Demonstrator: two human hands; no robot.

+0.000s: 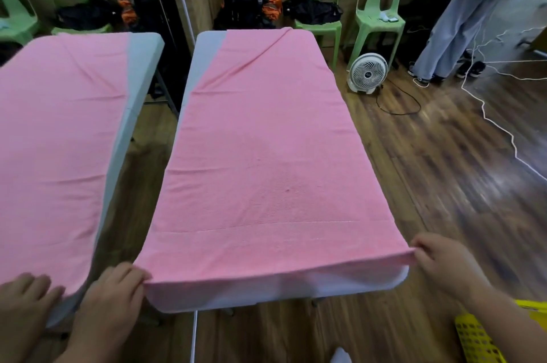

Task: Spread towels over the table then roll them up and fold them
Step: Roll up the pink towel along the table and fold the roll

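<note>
A pink towel [263,155] lies spread lengthwise over a white table [204,45], its near edge hanging slightly past the table's front. My left hand [117,288] pinches the towel's near left corner. My right hand [441,262] pinches the near right corner. A diagonal crease runs across the towel's far end. A strip of bare table shows along the far left side.
A mirror on the left repeats the table, towel [56,137] and a hand [26,294]. Green plastic chairs [379,7] and black bags [312,10] stand behind the table. A white fan [367,73], cords and a standing person [455,22] are at right. A yellow basket [479,339] sits near my right arm.
</note>
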